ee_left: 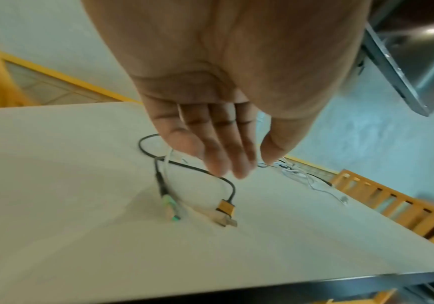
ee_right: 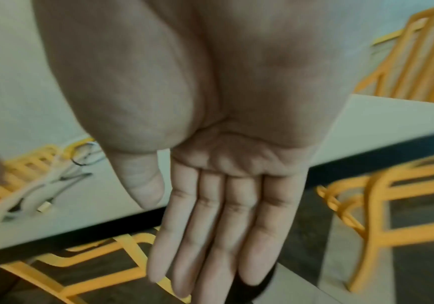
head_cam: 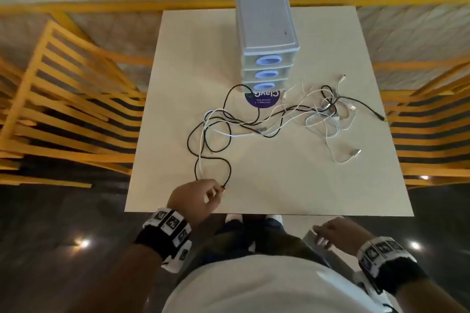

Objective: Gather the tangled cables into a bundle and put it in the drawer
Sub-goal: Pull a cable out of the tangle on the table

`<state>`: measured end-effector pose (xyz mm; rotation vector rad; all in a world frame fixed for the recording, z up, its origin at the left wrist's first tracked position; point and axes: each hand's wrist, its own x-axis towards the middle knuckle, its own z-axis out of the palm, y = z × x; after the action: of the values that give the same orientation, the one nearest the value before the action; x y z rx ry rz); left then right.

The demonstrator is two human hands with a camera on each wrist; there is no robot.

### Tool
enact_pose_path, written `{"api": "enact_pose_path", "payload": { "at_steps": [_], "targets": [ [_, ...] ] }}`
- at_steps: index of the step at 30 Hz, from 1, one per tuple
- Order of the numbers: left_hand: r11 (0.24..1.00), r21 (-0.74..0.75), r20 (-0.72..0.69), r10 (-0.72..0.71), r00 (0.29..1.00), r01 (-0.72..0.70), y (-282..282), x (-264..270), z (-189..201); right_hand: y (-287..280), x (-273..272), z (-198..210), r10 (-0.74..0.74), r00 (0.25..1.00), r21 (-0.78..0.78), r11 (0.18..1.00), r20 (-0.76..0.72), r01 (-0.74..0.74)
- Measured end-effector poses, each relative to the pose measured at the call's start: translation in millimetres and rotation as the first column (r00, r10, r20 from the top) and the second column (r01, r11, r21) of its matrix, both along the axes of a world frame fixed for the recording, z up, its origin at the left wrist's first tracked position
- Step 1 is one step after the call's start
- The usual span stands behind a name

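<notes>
Tangled black and white cables (head_cam: 254, 122) sprawl across the middle of the beige table (head_cam: 305, 185), in front of a grey three-drawer unit (head_cam: 267, 33) whose drawers are all closed. My left hand (head_cam: 216, 192) hovers over the cable ends near the table's front edge. In the left wrist view that left hand (ee_left: 252, 166) has straight fingers and holds nothing above the plug ends (ee_left: 226, 209). My right hand (head_cam: 320, 234) hangs below the front edge, off the table. Seen from its wrist, the right hand (ee_right: 198, 267) is flat, palm showing, and empty.
A round purple label (head_cam: 262, 100) lies under the unit's front. Yellow slatted chairs stand left (head_cam: 63, 109) and right (head_cam: 432, 122) of the table. One black cable end (head_cam: 380, 117) reaches the right table edge. Dark floor lies below.
</notes>
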<state>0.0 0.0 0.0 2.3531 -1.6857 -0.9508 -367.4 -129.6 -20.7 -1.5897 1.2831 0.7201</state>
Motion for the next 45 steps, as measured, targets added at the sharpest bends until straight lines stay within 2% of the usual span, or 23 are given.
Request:
{"api": "enact_pose_path", "payload": {
  "at_steps": [3, 6, 8, 10, 12, 15, 18, 20, 22, 23, 25, 27, 29, 32, 33, 37, 40, 43, 45],
  "targets": [
    [0.997, 0.053, 0.146, -0.058, 0.988, 0.051, -24, -5, -11, -11, 26, 9, 0.096, 0.993, -0.051, 0.994, 0.072, -0.093],
    [0.983, 0.170, 0.198, -0.098, 0.975, 0.065, -40, -13, -23, -14, 52, 16, 0.156, 0.977, -0.144, 0.980, 0.143, -0.135],
    [0.980, 0.194, 0.200, -0.094, 0.975, 0.055, -45, -14, -29, -16, 67, 22, 0.169, 0.966, -0.202, 0.971, 0.197, -0.129],
    [0.980, 0.175, 0.205, -0.127, 0.971, 0.091, -50, -16, -26, -15, 84, 31, 0.128, 0.940, -0.200, 0.978, 0.318, -0.065],
    [0.985, 0.094, 0.204, -0.159, 0.966, 0.142, -54, -18, -17, -15, 102, 41, 0.150, 0.894, -0.245, 0.968, 0.422, -0.047],
    [0.966, -0.154, 0.198, -0.176, 0.964, 0.208, -63, -21, 9, -19, 126, 50, 0.206, 0.799, -0.359, 0.933, 0.565, 0.014],
    [0.874, -0.456, 0.112, -0.133, 0.985, 0.170, -76, -26, 45, -31, 152, 59, 0.290, 0.719, -0.476, 0.877, 0.632, 0.064],
    [0.809, -0.576, 0.071, -0.097, 0.993, 0.120, -83, -27, 71, -44, 166, 67, 0.369, 0.636, -0.575, 0.805, 0.678, 0.147],
    [0.747, -0.664, 0.023, -0.040, 0.999, 0.045, -90, -26, 95, -57, 177, 74, 0.480, 0.614, -0.704, 0.686, 0.626, 0.182],
    [0.727, -0.686, -0.040, -0.016, 0.999, -0.016, -93, -23, 106, -64, 180, 77, 0.519, 0.617, -0.750, 0.635, 0.591, 0.184],
    [0.729, -0.656, -0.292, -0.005, 0.956, -0.197, -99, -17, 121, -76, 187, 89, 0.550, 0.611, -0.778, 0.601, 0.569, 0.184],
    [0.745, -0.580, -0.507, -0.014, 0.862, -0.330, -102, -10, 131, -82, 192, 107, 0.556, 0.574, -0.763, 0.613, 0.602, 0.206],
    [0.737, -0.546, -0.599, -0.010, 0.801, -0.399, -105, -7, 130, -83, 195, 118, 0.512, 0.539, -0.695, 0.689, 0.669, 0.207],
    [0.708, -0.506, -0.705, -0.009, 0.709, -0.493, -114, -3, 133, -77, 201, 133, 0.279, 0.467, -0.421, 0.877, 0.839, 0.233],
    [0.706, -0.493, -0.732, -0.020, 0.681, -0.509, -119, -4, 136, -76, 203, 137, 0.193, 0.429, -0.325, 0.910, 0.882, 0.258],
    [0.718, -0.444, -0.827, -0.099, 0.553, -0.535, -143, -9, 145, -80, 213, 140, 0.031, 0.360, -0.163, 0.925, 0.932, 0.342],
    [0.665, -0.433, -0.859, -0.101, 0.501, -0.608, -165, -8, 150, -95, 213, 138, -0.041, 0.317, -0.080, 0.929, 0.947, 0.360],
    [0.641, -0.476, -0.846, -0.148, 0.512, -0.602, -190, -10, 159, -119, 206, 144, 0.016, 0.328, -0.136, 0.929, 0.944, 0.345],
    [0.600, -0.465, -0.858, -0.124, 0.498, -0.651, -207, -11, 171, -137, 198, 151, 0.082, 0.358, -0.208, 0.921, 0.930, 0.328]
  ]
}}
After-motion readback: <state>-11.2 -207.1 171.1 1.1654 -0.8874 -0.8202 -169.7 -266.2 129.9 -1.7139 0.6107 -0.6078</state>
